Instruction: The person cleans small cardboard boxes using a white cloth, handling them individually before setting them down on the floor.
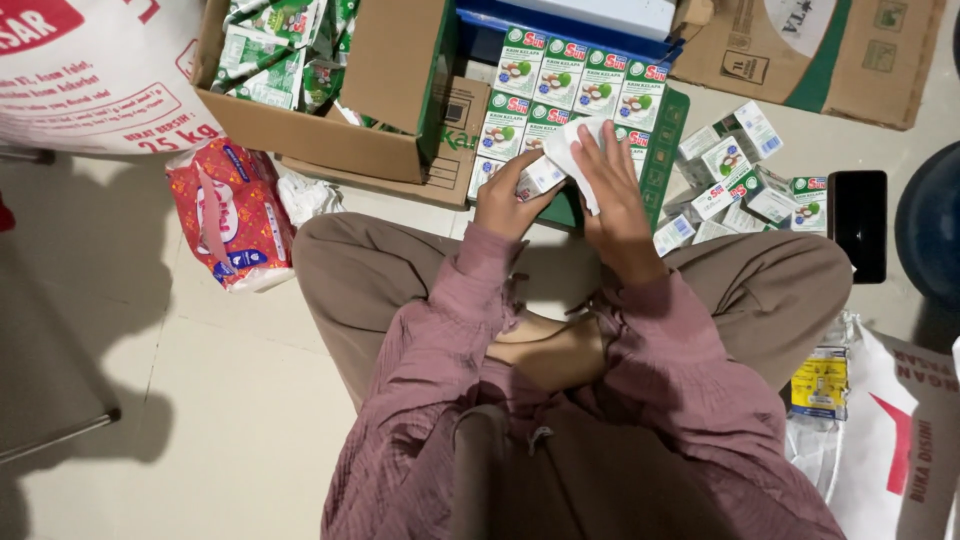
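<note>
A person sits cross-legged on the floor (200, 400) in a pink top and brown trousers. The left hand (505, 200) is curled shut around a small white and green carton (541, 176), holding it just above the knees. The right hand (615, 205) is mostly flat, with fingers stretched out, and it presses a white cloth (570, 150) against that carton. The carton sits between the two hands, right in front of the person.

Just past the hands is a green tray (665, 150) with neat rows of the same small cartons standing side by side. To the right of the tray, a loose pile of cartons (745, 175) lies on the floor. A black phone (858, 225) lies near that pile, farther right.

Far left, an open brown box (320, 130) holds green and white packs. Near it on the left lies a red and white packet (230, 215). A big white sack (90, 70) fills the far left corner.
</note>
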